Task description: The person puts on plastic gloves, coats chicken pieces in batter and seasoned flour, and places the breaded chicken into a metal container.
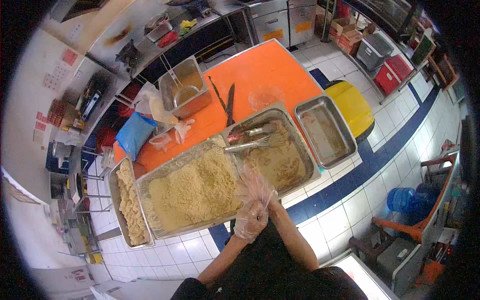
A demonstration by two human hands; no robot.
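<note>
Left hand: the gloved left hand (250, 222) has its grip closed, apparently pinching the cuff of the clear plastic glove (257, 187) at the other wrist.
Right hand: inside that glove, the right hand (256, 182) has its fingers loosely extended, holding nothing that I can see.
Glove's place: over the meeting edges of the powder tray and the batter tray, near the person's body.
Done so far: coated lumps (131, 207) fill much of the narrow tray (118, 210), so I'd judge one batch coated.
Left over: plenty of pale powder (195, 187), plus wet mix; whether uncoated pieces lie in it, I can't make out. Nor can I tell if the glove is going on or coming off.
Powder tray: the wide powder tray (195, 227) holds the powder, heaped towards the batter side.
Batter tray: the batter tray (303, 141) holds brownish wet mix (287, 167), with a whisk (247, 146) lying across one corner.
Shallow pan: the shallow pan (327, 137) beside it shows only thin residue.
Deep container: on the orange surface (265, 65), the deep container (190, 105) holds amber liquid (192, 80) and a strainer (186, 96).
Blue bag: the blue bag (135, 132) sits near the narrow tray, its contents hidden.
</note>
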